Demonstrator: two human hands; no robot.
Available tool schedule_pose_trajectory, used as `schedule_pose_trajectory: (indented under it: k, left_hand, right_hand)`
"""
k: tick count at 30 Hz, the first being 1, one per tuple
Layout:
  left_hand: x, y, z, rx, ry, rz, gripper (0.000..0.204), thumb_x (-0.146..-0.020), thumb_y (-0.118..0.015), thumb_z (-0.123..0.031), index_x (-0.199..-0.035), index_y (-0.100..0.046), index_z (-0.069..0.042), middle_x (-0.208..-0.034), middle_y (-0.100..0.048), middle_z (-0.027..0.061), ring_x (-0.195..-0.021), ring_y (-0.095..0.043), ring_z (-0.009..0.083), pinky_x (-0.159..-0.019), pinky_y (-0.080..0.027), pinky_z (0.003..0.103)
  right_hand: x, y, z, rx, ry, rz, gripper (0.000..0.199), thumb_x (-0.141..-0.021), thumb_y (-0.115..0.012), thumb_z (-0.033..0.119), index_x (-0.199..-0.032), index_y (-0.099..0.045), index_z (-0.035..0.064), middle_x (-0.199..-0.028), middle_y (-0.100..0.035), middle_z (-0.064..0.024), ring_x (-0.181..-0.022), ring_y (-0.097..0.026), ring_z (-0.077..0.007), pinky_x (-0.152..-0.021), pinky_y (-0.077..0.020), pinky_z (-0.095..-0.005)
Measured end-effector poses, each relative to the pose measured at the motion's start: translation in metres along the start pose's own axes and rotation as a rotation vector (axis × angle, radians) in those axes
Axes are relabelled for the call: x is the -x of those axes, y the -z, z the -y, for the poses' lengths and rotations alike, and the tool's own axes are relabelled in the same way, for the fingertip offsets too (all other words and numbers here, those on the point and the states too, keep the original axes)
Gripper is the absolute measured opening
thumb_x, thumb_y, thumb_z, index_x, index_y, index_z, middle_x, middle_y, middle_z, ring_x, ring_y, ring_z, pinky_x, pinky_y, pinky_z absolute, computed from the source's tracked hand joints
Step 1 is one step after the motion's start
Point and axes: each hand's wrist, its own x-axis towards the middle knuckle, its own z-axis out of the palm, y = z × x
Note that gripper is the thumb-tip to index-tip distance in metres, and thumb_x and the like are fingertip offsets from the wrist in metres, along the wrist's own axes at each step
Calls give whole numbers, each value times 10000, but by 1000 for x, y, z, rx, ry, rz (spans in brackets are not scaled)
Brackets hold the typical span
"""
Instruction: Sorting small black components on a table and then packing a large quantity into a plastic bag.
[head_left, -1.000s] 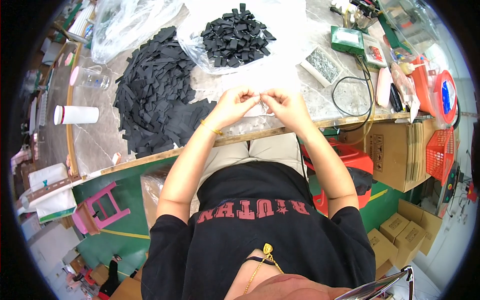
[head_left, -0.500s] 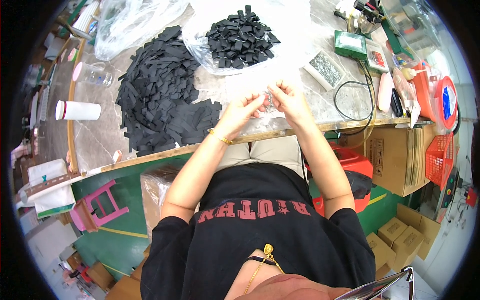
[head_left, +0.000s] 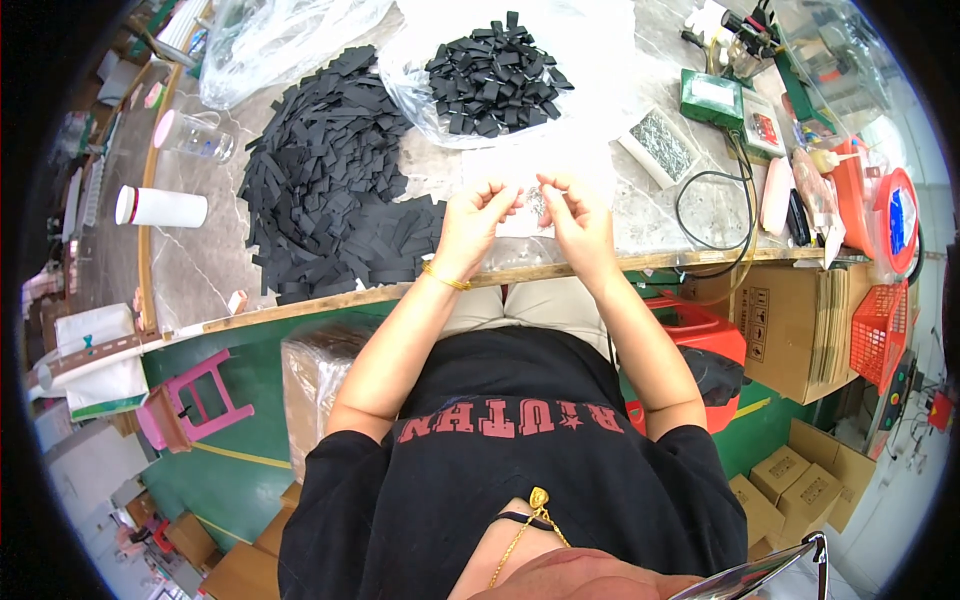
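Observation:
My left hand (head_left: 474, 226) is over the table's front part, its thumb and fingertips pinched together. Whatever sits in that pinch is too small to make out. Facing it, my right hand (head_left: 580, 222) has its thumb and forefinger closed, also with nothing I can name between them. Between the two hands, small shiny metal pieces (head_left: 535, 204) show on a white sheet (head_left: 580, 160). Left of my left hand spreads a large heap of flat black strips (head_left: 330, 190). Beyond the hands lies a pile of folded black pieces (head_left: 495, 82) on clear plastic.
A white tray of small metal parts (head_left: 660, 146) sits to the right, near a green box (head_left: 711, 98) with a looping black cable (head_left: 680, 205). On the left are a white bottle (head_left: 165, 207) and a clear jug (head_left: 195, 138). The wooden table edge (head_left: 400, 292) runs before me.
My hands have drawn slightly apart, and the metal pieces between them show more openly. The whole view has shifted a little.

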Motion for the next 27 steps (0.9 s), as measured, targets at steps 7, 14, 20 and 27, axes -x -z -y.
schedule_pose_trajectory:
  k: [7, 14, 20, 27]
  left_hand:
    - [2, -3, -4, -25, -4, -1, 122, -832, -562, -121, -888, -608, -24, -768, -592, 12, -688, -515, 65, -631, -399, 188]
    - [3, -1, -2, -51, -40, 12, 113, -827, -567, -117, -893, -601, -31, -779, -590, 9, -713, -519, 64, -650, -406, 193]
    - [5, 13, -1, -372, -108, 99, 105, -824, -551, -87, -868, -606, -9, -752, -592, 15, -686, -544, 75, -618, -431, 200]
    - [18, 25, -14, -554, -92, 184, 131, -785, -583, -117, -830, -611, 3, -716, -618, 73, -655, -569, 110, -603, -450, 249]
  right_hand:
    - [13, -7, 0, 98, 149, -17, 179, -823, -517, 10, -991, -575, -6, -943, -549, -68, -625, -534, -86, -507, -437, -197]
    - [12, -5, 4, 359, 238, -13, 198, -783, -555, 9, -979, -574, 9, -906, -571, -104, -662, -572, -157, -534, -459, -247]
    - [-4, 0, 26, 738, 724, 122, 160, -706, -583, 24, -865, -564, 31, -870, -579, -104, -722, -575, -262, -616, -483, -306]
    - [-4, -2, 36, 897, 672, 484, 131, -674, -566, 0, -792, -547, 53, -718, -559, -76, -672, -558, -234, -567, -454, -330]
